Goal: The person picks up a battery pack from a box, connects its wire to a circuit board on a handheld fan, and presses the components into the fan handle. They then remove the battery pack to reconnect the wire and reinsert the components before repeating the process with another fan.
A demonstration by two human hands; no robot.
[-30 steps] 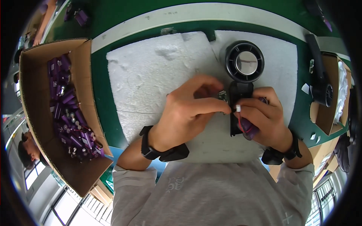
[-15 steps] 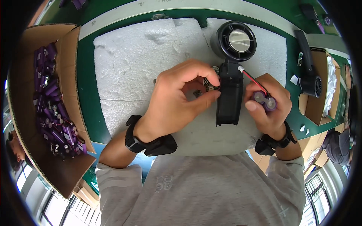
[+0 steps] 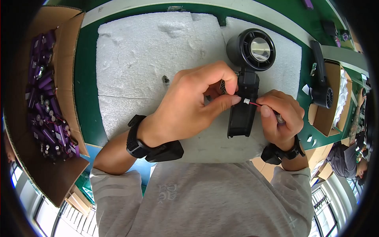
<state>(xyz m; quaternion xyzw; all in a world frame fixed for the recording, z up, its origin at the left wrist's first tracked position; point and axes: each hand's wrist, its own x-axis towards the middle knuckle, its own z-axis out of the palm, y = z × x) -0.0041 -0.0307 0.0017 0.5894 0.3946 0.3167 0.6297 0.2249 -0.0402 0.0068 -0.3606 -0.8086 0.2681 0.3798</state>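
A black handheld fan point(image 3: 241, 116) lies on the white foam with its round head away from me and its hollow handle shell facing up. My left hand point(image 3: 187, 96) is closed beside the handle, thumb and forefinger pinching a small circuit board point(image 3: 223, 87) that the fingers mostly cover. My right hand point(image 3: 282, 116), closed at the right of the handle, holds a purple battery pack point(image 3: 280, 118), largely hidden in the palm. From its fingertips a red wire point(image 3: 255, 104) reaches left to a white plug point(image 3: 246, 101), which hangs over the handle near my left thumb.
A cardboard box point(image 3: 69, 87) of purple battery cells stands at the left. To the right are another black fan point(image 3: 323, 94) and a smaller carton point(image 3: 329, 122) with white wrapping. The foam board point(image 3: 134, 59) covers the green table point(image 3: 85, 94). Another person point(image 3: 343, 160) is at far right.
My right hand has turned and shifted its fingers onto the wire, bringing the plug down and left over the handle. The battery pack is now mostly hidden. My left hand stays on the board.
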